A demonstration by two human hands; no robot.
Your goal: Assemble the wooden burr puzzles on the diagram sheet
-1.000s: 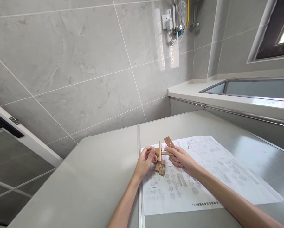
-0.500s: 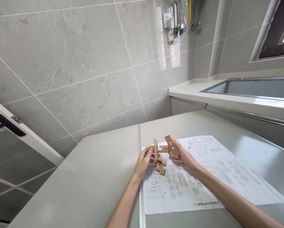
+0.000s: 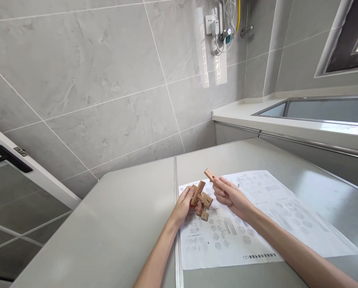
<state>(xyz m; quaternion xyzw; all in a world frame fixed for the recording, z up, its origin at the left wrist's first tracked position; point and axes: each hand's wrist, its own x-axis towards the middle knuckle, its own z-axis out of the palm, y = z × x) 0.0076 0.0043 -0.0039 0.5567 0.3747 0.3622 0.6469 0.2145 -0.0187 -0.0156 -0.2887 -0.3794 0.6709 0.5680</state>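
1. Bench [image 3: 131,224] — pale grey, crossed by a seam [image 3: 176,240].
2. Printed sheet [image 3: 257,256]; left edge just beside the seam.
3. Left hand [image 3: 181,205], gripping crossed wooden pieces [image 3: 198,192] near the sheet's far left corner.
4. Right hand [image 3: 230,198], fingers closed on a wooden bar [image 3: 209,175] — over the sheet's far edge.
5. Small wooden blocks [image 3: 204,216], near the sheet's left edge.

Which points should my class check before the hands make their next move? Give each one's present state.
1. Left hand gripping the crossed wooden pieces: ok.
2. Right hand holding the wooden strip, apart from those pieces: ok.
3. Printed sheet lying on the table: ok.
4. Small blocks fully visible: not ok, partly hidden.
5. Sheet's small print readable: cannot tell, too blurred.
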